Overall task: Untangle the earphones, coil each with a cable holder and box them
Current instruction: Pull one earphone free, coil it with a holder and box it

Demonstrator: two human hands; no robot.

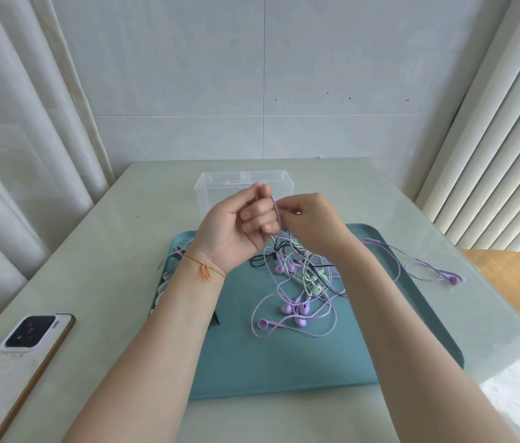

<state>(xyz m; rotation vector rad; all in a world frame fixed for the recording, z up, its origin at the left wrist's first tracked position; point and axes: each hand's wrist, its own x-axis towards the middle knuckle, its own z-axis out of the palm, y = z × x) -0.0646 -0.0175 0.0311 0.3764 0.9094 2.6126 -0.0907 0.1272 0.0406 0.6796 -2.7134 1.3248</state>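
A tray [380,362] sits mid-worktop [118,238] with the tangled earphones [297,292] on it toward its centre, and one separate earphone set [444,274] trailing off its rim at 3 o'clock. The open box [220,193] stands behind the tray at 12 o'clock; a phone [25,350] lies on the worktop at 8 o'clock.

One head-worn wide-angle camera looks forward and down, close over the tray [405,334] and table [118,251]

Left forearm [169,314] hides the cable holders [161,287].
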